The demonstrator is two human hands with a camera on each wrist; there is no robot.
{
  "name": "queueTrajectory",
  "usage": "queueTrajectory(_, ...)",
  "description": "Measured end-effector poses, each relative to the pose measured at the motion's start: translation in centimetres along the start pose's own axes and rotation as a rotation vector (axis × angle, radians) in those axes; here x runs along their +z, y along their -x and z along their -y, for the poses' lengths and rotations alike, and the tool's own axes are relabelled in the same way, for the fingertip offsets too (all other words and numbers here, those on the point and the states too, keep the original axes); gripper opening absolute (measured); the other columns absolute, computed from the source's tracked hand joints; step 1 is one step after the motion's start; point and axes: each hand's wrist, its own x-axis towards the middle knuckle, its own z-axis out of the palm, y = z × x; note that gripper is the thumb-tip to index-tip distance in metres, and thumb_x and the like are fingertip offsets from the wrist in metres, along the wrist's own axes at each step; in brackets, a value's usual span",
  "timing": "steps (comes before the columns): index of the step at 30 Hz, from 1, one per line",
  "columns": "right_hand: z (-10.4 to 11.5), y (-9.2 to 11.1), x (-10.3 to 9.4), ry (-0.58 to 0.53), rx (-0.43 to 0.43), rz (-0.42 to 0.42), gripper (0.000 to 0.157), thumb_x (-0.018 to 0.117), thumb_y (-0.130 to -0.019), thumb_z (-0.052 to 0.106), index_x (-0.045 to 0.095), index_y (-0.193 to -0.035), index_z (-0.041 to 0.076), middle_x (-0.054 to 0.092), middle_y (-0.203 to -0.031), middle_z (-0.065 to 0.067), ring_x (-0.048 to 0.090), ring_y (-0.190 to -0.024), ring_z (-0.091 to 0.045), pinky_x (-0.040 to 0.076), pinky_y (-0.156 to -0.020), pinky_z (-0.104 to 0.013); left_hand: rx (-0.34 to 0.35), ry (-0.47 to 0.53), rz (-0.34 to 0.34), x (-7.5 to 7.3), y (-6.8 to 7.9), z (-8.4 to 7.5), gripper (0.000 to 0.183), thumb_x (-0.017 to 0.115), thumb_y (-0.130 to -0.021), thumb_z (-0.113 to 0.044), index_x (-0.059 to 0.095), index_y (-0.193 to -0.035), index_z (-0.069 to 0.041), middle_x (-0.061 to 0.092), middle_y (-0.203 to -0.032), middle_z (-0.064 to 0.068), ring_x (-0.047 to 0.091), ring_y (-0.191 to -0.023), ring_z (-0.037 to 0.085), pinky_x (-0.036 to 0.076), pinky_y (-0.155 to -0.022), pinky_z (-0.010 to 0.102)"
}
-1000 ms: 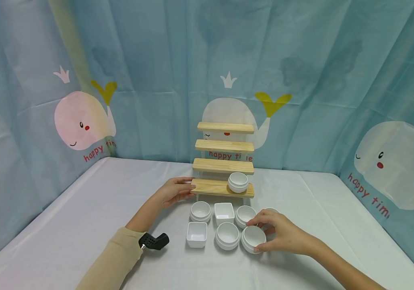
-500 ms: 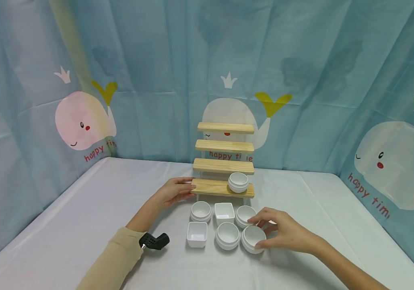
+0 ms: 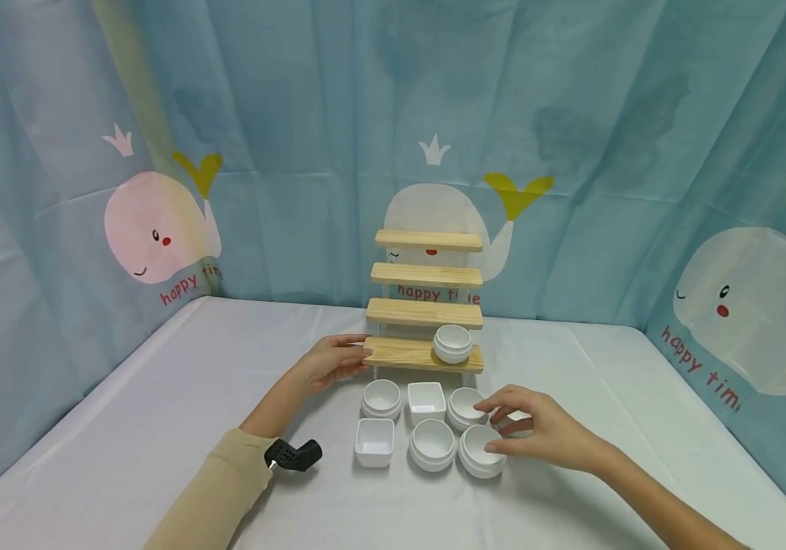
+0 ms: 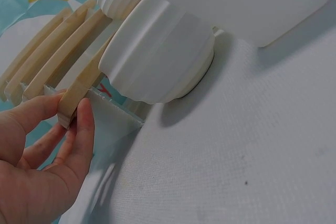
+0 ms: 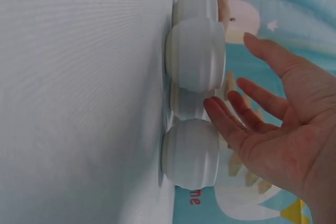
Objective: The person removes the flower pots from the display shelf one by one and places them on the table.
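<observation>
My left hand (image 3: 327,365) pinches the left end of the lowest board of a four-step wooden display stand (image 3: 396,353); the left wrist view shows thumb and fingers (image 4: 85,129) on either side of it. A white round bowl (image 3: 452,344) sits on that board's right part. My right hand (image 3: 547,429) is spread just over the front-right round bowl (image 3: 481,452) and the round bowl behind it (image 3: 467,407). In the right wrist view its fingers hold nothing. Another round bowl (image 5: 190,153) stands at the far right, mostly hidden by the hand in the head view.
Further left on the white cloth stand two square bowls (image 3: 374,441) and two more round bowls (image 3: 432,444), in two close rows before the stand. A black wrist mount (image 3: 292,456) sits on the left sleeve. A blue whale-print curtain (image 3: 296,191) hangs behind.
My right hand has come away from the front-right bowl, rising slightly up and right with its fingers opening. The left hand and the bowls have stayed in place.
</observation>
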Motion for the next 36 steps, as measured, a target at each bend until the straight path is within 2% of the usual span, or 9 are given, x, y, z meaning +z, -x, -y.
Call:
queueTrajectory(6,0.06,-0.13,-0.07,-0.009,-0.012,-0.016,0.043,0.084,-0.091,0.011,0.068,-0.127,-0.006,0.065,-0.119,-0.024,0.071,-0.102,-0.021,0.067,-0.086,-0.035,-0.001,-0.003,0.002,-0.01,0.13,-0.05,0.059,0.064,-0.103,-0.001,0.041,-0.156,0.009,0.066,-0.116,0.013,0.071,-0.087,0.01,0.064,-0.08,0.021)
queueTrajectory(15,0.43,-0.23,-0.23,-0.005,0.023,-0.075,0.04,0.082,-0.093,0.009,0.068,-0.127,-0.006,0.064,-0.121,-0.028,0.071,-0.103,-0.021,0.066,-0.087,-0.033,0.009,-0.004,0.013,-0.08,0.03,0.06,0.059,0.064,-0.103,-0.001,0.04,-0.156,0.009,0.067,-0.113,0.011,0.07,-0.086,0.009,0.064,-0.079,0.02)
queueTrajectory(21,0.27,-0.19,-0.26,0.006,0.019,-0.121,0.038,0.082,-0.093,0.007,0.069,-0.125,-0.006,0.066,-0.124,-0.022,0.071,-0.103,-0.019,0.066,-0.086,-0.032,0.007,-0.002,0.01,-0.04,-0.11,0.12,0.058,0.063,-0.104,-0.001,0.041,-0.156,0.009,0.066,-0.112,0.011,0.07,-0.086,0.009,0.064,-0.078,0.02)
queueTrajectory(33,-0.04,-0.29,-0.32,-0.006,0.041,-0.166,0.039,0.081,-0.093,0.004,0.067,-0.128,-0.008,0.065,-0.128,-0.025,0.072,-0.106,-0.022,0.065,-0.088,-0.028,0.026,0.007,0.031,-0.18,-0.08,0.18,0.058,0.061,-0.104,0.001,0.039,-0.156,0.012,0.065,-0.113,0.012,0.07,-0.086,0.009,0.064,-0.079,0.02)
queueTrajectory(36,0.03,-0.26,-0.34,-0.006,0.056,-0.178,0.037,0.08,-0.093,0.004,0.068,-0.127,-0.006,0.066,-0.129,-0.019,0.072,-0.106,-0.021,0.065,-0.088,-0.028,0.033,0.021,0.038,-0.18,-0.08,0.18,0.057,0.06,-0.104,0.003,0.038,-0.156,0.013,0.065,-0.113,0.013,0.07,-0.086,0.009,0.064,-0.079,0.02)
